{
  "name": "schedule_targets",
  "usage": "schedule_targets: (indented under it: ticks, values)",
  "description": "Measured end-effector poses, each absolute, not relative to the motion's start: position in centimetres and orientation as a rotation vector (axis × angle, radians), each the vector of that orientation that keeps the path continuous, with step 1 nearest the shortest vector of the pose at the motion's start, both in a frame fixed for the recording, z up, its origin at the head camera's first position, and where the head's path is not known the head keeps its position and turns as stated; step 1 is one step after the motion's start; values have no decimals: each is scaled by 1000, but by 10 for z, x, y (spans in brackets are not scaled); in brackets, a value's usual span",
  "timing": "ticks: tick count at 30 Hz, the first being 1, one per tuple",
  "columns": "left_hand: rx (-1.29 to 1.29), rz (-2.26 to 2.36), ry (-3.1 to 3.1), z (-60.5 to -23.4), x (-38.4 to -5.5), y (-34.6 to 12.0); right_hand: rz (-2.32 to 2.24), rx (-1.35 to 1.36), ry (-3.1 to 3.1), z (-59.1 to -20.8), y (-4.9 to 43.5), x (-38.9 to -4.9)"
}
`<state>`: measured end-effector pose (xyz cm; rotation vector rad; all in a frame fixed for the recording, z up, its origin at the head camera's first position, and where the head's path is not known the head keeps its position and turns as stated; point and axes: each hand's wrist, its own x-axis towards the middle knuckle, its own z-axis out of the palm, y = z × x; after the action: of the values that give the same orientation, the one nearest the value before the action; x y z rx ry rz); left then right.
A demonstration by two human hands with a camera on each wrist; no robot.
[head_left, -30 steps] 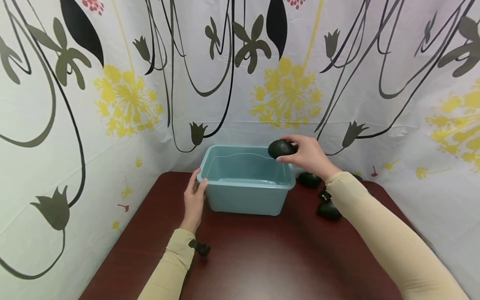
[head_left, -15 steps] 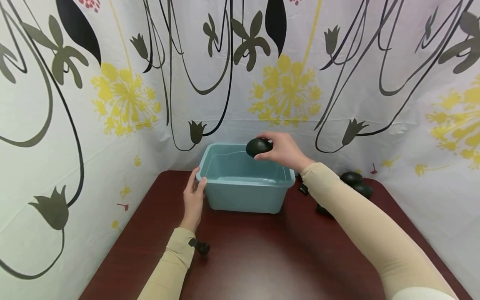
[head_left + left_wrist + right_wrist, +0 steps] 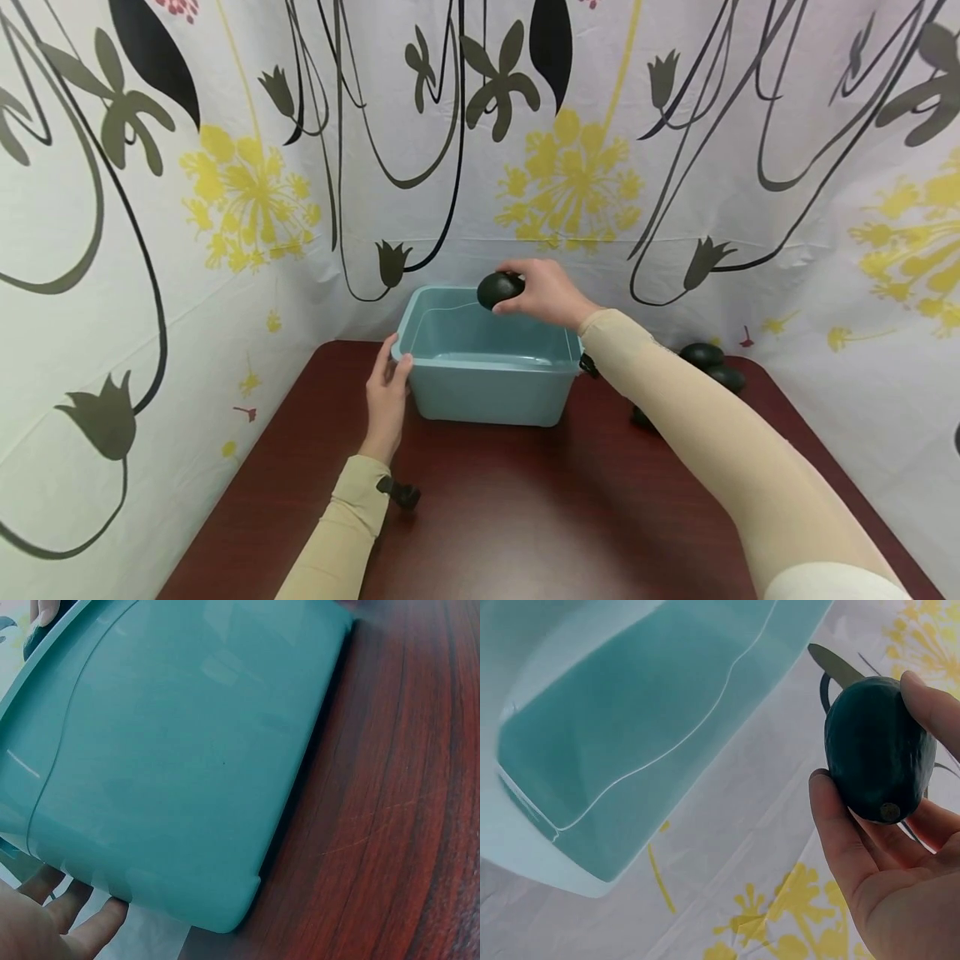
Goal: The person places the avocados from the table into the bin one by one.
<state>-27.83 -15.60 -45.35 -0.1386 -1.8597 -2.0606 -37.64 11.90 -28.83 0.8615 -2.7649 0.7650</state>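
At the near left corner of the blue tub (image 3: 483, 398), the left grip (image 3: 386, 402) held the rim; farther right, other dark avocados (image 3: 701, 355) lay on the bench (image 3: 510, 508). Higher, near the far rim, the right grip (image 3: 546, 292) pinched one avocado (image 3: 498, 291); the step in hand was probably its placing, and the next move seemed to call for gentle lowering inside, then release.

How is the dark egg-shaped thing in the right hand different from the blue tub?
The dark egg-shaped thing is small and rounded; the blue tub is much bigger and boxy. The egg-shaped thing looks blackish green, the tub light blue. The right hand holds the egg-shaped thing up, while the tub stands on the table. Both are held: the left hand grips the tub's rim.
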Motion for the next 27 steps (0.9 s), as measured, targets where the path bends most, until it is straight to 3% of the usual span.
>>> schedule_targets:
  ticks: [27]
  values:
    - [-139,-2058,-1853,-458,-284,-156,713,935,-2866,-297,105,-387]
